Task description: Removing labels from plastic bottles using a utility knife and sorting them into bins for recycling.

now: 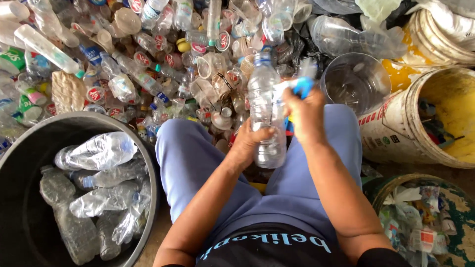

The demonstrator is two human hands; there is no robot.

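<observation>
I sit with blue trousers, knees apart, over a heap of plastic bottles. My left hand point(249, 143) grips the lower body of a clear plastic bottle point(265, 99) held upright between my knees. My right hand point(303, 114) is at the bottle's right side, pinching a blue and white strip of label point(301, 85) that comes off the bottle near its shoulder. The bottle has a blue ring at its neck and no cap that I can see.
A black tub point(29, 148) at my left holds several crushed clear bottles. A heap of mixed bottles and cups point(163, 59) fills the floor ahead. A clear round container point(355, 81) and a yellow-stained white bucket point(435, 118) stand at right; a basket of label scraps point(420, 217) is at lower right.
</observation>
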